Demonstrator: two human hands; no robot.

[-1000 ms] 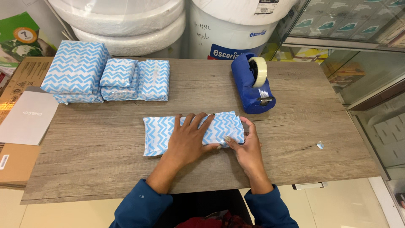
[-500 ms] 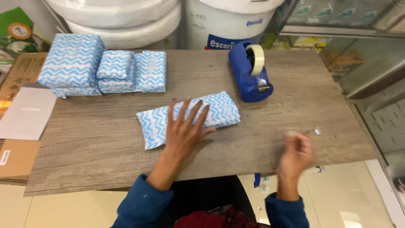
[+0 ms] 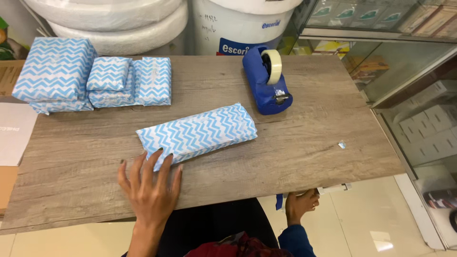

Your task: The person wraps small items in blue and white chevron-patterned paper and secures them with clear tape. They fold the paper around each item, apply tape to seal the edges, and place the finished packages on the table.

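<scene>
A long parcel (image 3: 197,133) wrapped in blue-and-white zigzag paper lies slanted at the middle of the wooden table (image 3: 309,138). My left hand (image 3: 150,188) rests flat on the table just in front of it, fingers spread, with the fingertips touching the parcel's near left edge. My right hand (image 3: 301,203) is below the table's front edge, its fingers curled up under the board and partly hidden. A small blue thing (image 3: 279,201) hangs right beside it.
A blue tape dispenser (image 3: 266,81) stands behind the parcel. Three stacks of wrapped parcels (image 3: 95,76) sit at the back left. Behind are a white bucket (image 3: 238,24) and bubble-wrap rolls (image 3: 109,19). A glass display case (image 3: 381,52) stands right. A white sheet (image 3: 14,133) lies left.
My right hand left the parcel and dropped below the table's front edge. My left hand slid back off the parcel's top to its near edge.
</scene>
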